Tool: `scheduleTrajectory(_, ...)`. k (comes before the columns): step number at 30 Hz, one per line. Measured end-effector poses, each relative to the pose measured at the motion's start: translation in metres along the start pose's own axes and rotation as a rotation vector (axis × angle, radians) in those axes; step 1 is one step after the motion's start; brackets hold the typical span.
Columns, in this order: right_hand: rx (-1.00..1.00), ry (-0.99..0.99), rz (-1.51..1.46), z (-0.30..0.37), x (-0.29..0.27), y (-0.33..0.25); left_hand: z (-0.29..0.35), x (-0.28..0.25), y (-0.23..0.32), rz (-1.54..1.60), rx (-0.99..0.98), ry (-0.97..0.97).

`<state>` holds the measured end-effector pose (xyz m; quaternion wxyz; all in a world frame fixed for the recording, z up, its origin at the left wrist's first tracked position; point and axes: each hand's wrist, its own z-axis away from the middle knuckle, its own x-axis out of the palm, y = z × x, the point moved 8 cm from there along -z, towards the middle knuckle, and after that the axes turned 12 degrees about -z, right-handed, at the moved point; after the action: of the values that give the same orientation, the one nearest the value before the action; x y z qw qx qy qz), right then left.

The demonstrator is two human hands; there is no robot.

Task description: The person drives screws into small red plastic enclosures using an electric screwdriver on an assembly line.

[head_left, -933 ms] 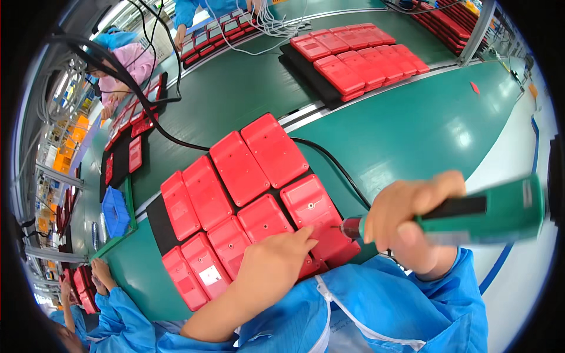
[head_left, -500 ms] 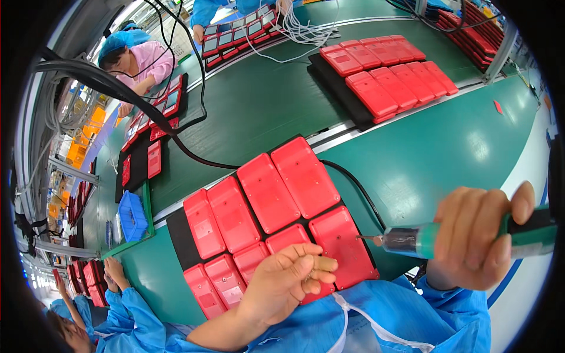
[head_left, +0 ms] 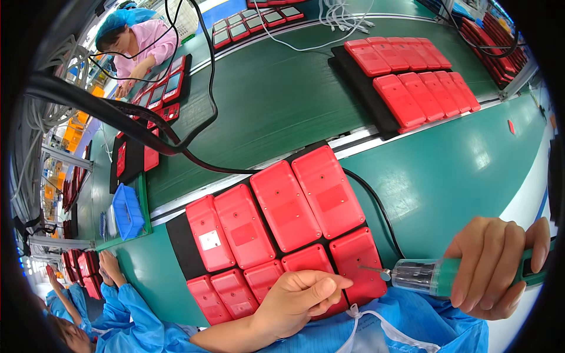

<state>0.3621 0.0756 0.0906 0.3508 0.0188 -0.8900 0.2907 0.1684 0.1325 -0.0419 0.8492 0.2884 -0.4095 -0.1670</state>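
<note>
My right hand (head_left: 491, 267) is wrapped round a green electric screwdriver (head_left: 421, 276) with a clear nose. The screwdriver lies nearly level, its thin bit pointing left. Its tip is over the red plastic casing (head_left: 368, 285) at the right end of the near row; contact cannot be told. Just left of that casing, my left hand (head_left: 306, 297) is closed, thumb against bent forefinger, above another red casing (head_left: 309, 259). Whatever it pinches is hidden or too small to make out. Two rows of casings lie back up on a black mat (head_left: 183, 250).
A black cable (head_left: 376, 203) curves across the bench to the screwdriver. Beyond the metal rail, more red casings (head_left: 406, 97) lie on a green belt (head_left: 265, 100). A blue bin (head_left: 128, 212) stands left. Co-workers sit at far left, one in pink (head_left: 150, 44).
My view has shifted, so the casings sit lower in the picture. My left hand's fingers have curled in more. The screwdriver stays over the same casing.
</note>
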Motion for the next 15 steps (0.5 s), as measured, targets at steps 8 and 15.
scheduleTrajectory(8, 0.028, 0.100, -0.072, 0.024, -0.015, -0.011, -0.001, -0.002, -0.007, 0.077, 0.009, 0.051)
scheduleTrajectory(15, 0.061, 0.058, -0.045, 0.021, -0.017, -0.024, 0.002, 0.002, -0.010, 0.138, 0.062, -0.021)
